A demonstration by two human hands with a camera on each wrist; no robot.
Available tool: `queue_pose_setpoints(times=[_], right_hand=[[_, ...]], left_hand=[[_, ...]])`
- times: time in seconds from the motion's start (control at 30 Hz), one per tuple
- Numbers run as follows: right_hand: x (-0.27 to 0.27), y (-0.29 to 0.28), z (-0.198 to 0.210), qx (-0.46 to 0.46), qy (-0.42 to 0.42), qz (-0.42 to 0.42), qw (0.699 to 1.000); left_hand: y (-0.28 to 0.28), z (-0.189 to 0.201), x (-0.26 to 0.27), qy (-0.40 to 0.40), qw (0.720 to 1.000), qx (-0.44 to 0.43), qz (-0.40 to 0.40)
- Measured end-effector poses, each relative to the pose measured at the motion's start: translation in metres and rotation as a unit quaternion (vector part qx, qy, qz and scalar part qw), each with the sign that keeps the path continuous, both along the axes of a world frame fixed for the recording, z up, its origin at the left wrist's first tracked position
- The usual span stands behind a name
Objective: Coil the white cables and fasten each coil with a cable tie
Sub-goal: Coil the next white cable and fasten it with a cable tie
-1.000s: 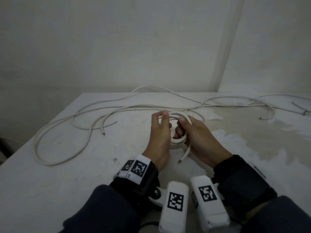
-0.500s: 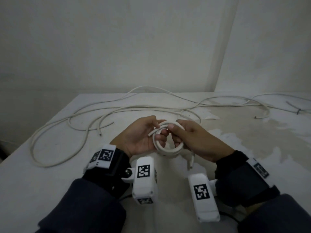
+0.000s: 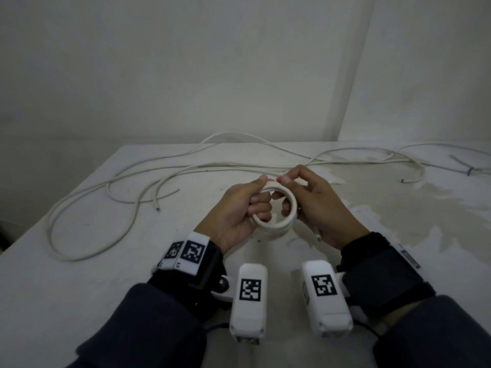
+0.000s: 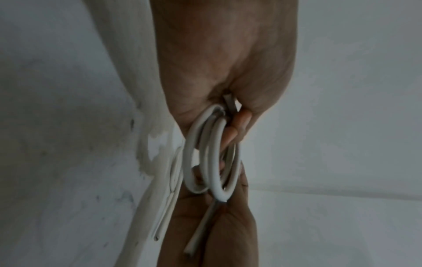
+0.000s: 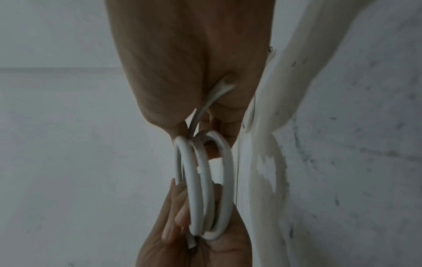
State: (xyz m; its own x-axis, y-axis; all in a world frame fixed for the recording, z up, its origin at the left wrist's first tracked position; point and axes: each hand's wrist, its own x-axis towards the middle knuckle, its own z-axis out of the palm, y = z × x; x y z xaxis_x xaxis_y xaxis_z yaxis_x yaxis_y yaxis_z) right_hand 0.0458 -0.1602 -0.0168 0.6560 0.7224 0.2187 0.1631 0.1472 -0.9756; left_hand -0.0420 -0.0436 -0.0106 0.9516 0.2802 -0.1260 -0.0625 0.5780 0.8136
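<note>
Both hands, left hand and right hand, pinch cable coil.

coil: white cable, small tight ring of a few loops, upright, held above table | loose cables: long, white, sprawled uncoiled across table behind coil | cable tie: far right of table

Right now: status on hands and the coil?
Left hand and right hand both grip the white cable coil above the table. No tie seen on it. Loose cables lie behind, clear of the hands.
</note>
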Motion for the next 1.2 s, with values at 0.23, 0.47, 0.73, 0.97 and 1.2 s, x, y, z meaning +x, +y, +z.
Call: queue_pose_setpoints(times=[0.23,0.47,0.73,0.97,1.2], right_hand=[[0.000,0.003,-0.001,0.049,0.097,0.011,0.994],[0.004,-0.002,-0.003,0.090,-0.029,-0.063,0.994],[0.005,-0.004,-0.003,0.076,-0.047,-0.042,0.995],[0.002,-0.003,-0.003,0.067,-0.075,-0.045,0.994],[0.003,-0.004,-0.003,0.070,-0.063,-0.073,0.993]], left_hand=[[-0.003,-0.001,0.003,-0.031,0.992,-0.090,0.081],[-0.005,-0.006,-0.001,-0.079,0.993,-0.087,-0.002],[0.008,-0.005,-0.007,-0.051,0.993,-0.085,-0.065],[0.003,0.001,-0.002,0.034,0.997,-0.027,-0.057],[-0.002,-0.003,-0.002,0.020,0.996,-0.064,-0.056]])
